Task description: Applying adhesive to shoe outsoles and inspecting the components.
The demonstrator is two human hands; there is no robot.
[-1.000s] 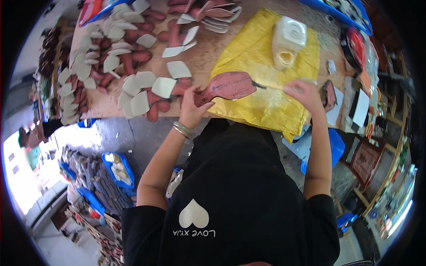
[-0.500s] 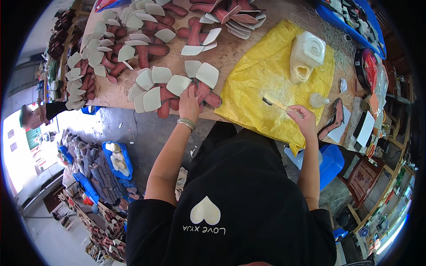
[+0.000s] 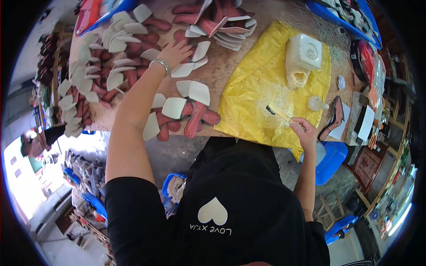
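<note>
My left hand (image 3: pixel 176 54) reaches far over the table, its fingers spread on a small cluster of reddish-pink insole pieces (image 3: pixel 179 36) with off-white front flaps. Whether it grips one cannot be told. In my right hand (image 3: pixel 306 131) is a brush (image 3: pixel 280 114) with a pale handle and black bristles, held above a yellow plastic sheet (image 3: pixel 239 106). Near the table's front edge, between my two arms, lies a group of similar insole pieces (image 3: pixel 194 122). On the sheet stand a white plastic jug (image 3: pixel 304 53) with a cut-open mouth and a small translucent bottle (image 3: pixel 316 103).
More insole pieces (image 3: pixel 124 37) lie in rows at the left and back of the table. A dark-edged shoe insole (image 3: pixel 336 119) rests by white paper at the right. Blue bins (image 3: pixel 328 162) stand below the table; another blue tray (image 3: pixel 350 22) is at the back right.
My left hand has left the group at the front edge and moved up and left to the cluster farther back. My right hand still holds the brush in nearly the same place.
</note>
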